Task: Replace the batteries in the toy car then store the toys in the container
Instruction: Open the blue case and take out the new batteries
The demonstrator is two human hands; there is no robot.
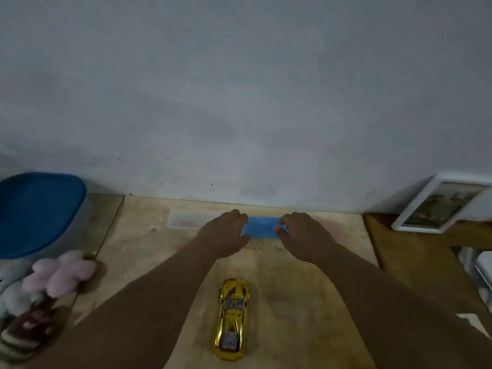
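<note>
One pale grey wall (239, 89), matt and faintly speckled, fills the upper part of the view and meets the far edge of one light wooden tabletop (306, 302), whose surface is scuffed and blotchy. Taking the gold toy car (232, 319) as the landmark: far to its left and further back stands one large container (40, 214) with a rounded blue lid, its body greyish and translucent, cut off by the left frame edge. Directly left of the car, at the tabletop's left edge, lie soft toys: one pink plush (62, 272) with fuzzy rounded lobes, and one darker brown plush (26, 328) nearer the viewer; a greyish soft shape beside them is too blurred to count. Far right of the car and further back, one white-framed picture (436, 206) leans tilted against the wall on a darker wooden surface. Beyond the car, close to the wall, lies one flat blue rectangular lid or box (262, 227), with one clear flat plastic piece (186, 219) just left of it. Two hands reach past the car to the blue piece: the left hand (226, 233) has curled fingers on its left end, the right hand (300, 233) pinches its right end. The car, one only, is glossy, metallic and streamlined, lying lengthwise between the forearms, with bare tabletop around it on all sides.
</note>
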